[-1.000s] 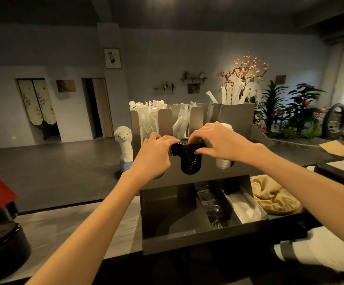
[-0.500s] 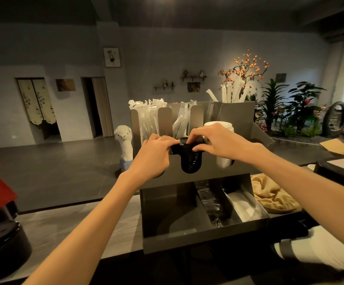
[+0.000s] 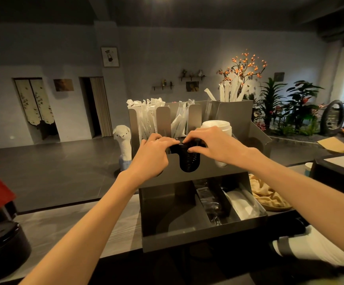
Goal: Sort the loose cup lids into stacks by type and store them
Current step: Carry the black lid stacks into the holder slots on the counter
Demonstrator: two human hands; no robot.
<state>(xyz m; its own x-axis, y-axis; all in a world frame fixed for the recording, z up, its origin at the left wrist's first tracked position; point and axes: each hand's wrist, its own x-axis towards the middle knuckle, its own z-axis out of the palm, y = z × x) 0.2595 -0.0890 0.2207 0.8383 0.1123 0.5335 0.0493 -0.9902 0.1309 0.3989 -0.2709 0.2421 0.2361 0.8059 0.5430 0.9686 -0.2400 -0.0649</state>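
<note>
A stack of black lids [image 3: 189,160] sits in the middle slot of a grey metal organiser [image 3: 204,177] on the counter. My left hand [image 3: 150,157] and my right hand [image 3: 212,146] both lie on top of that stack, fingers bent over the topmost black lid and pressing on it. A stack of white lids [image 3: 216,125] stands in the slot to the right, partly hidden behind my right hand.
Wrapped straws [image 3: 146,116] fill the organiser's upper compartments. Its lower tray [image 3: 162,212] holds clear packets and white napkins. A basket with cloth [image 3: 267,196] is at the right, a black container [image 3: 2,243] at the lower left, a llama figure [image 3: 123,145] behind.
Both hands have stayed on the black stack. The stack sits slightly lower in its slot, and the white lids show more above my right hand.
</note>
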